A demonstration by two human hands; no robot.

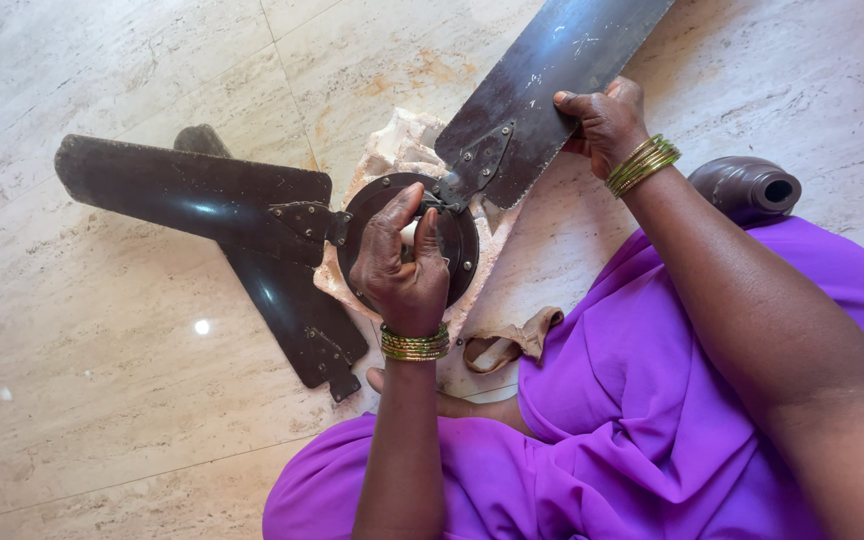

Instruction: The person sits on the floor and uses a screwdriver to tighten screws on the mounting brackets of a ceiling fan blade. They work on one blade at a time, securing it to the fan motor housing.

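No packages, labels, signs or screens in view.

The fan motor [457, 245] is set on a cloth [402, 145] spread on the floor [102, 420]. One blade [187, 190] is extended to its left, with a loose blade [287, 305] laid beneath it. Another blade [542, 90] is extended up and right. A cup-shaped cover [747, 187] is placed well to the right, beside the lap.
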